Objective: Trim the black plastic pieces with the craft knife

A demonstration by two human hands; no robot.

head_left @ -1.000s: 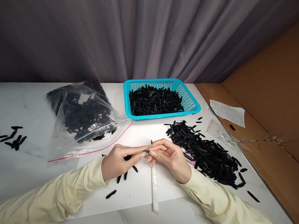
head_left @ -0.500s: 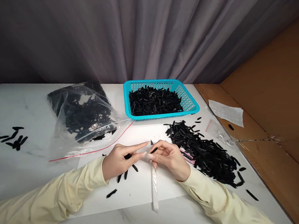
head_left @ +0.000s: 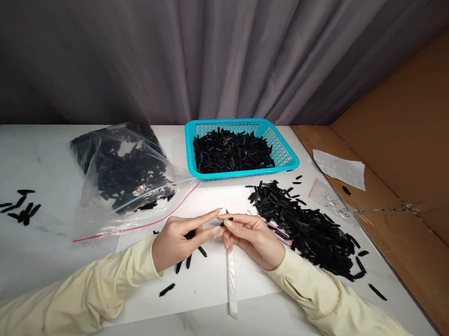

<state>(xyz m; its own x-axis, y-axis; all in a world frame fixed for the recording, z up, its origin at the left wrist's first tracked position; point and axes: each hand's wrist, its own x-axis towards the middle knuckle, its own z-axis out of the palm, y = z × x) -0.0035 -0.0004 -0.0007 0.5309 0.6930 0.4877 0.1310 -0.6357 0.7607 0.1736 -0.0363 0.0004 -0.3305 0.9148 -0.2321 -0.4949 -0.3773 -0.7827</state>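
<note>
— The small black strip (head_left: 228,221) sits between our two hands, over the white sheet (head_left: 214,282) near the front edge of the bench (head_left: 32,245). Half a second ago our right hand (head_left: 253,235) held it alone, tilted up and clear of the left; now the tips have come back together around it.

— So who has it? Our right fingers (head_left: 232,223) are pinched on the strip; our left hand (head_left: 179,239) has its forefinger stretched out to touch the same spot, with more black pieces tucked under its curled fingers.

— And the clear sleeve (head_left: 231,276)? It hangs from our right hand toward the front edge, unmoved.

— We judge the strip is being lined up at the sleeve's mouth again. The loose pile (head_left: 307,229) toward the right edge, the blue basket (head_left: 285,155) and the bag (head_left: 124,176) further back lie as before.
</note>
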